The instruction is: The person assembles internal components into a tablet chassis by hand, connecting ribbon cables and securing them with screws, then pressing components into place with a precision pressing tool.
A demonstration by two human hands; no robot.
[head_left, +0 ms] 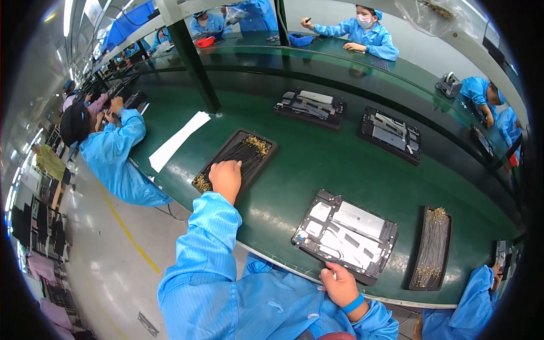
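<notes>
My left hand (225,178) reaches into a dark tray (262,164) of thin black cables (241,151) with gold-coloured ends. Its fingers are bent together on the cables; the fingertips are partly hidden. At the table's near edge my right hand (341,287) is closed, with a small pale tip showing between thumb and fingers, too little to name. Just beyond that hand lies an opened tablet-like device (347,235), its silver battery, white parts and black frame facing up. My right hand is close to the device's near edge; whether they touch I cannot tell.
Right of the device sits a second tray (429,249) of cables. Two more opened devices (310,107) (391,135) lie farther back. White paper strips (179,141) are beside a dark post (192,68). Co-workers sit at left (116,153), lower right (464,297) and across the line (362,39).
</notes>
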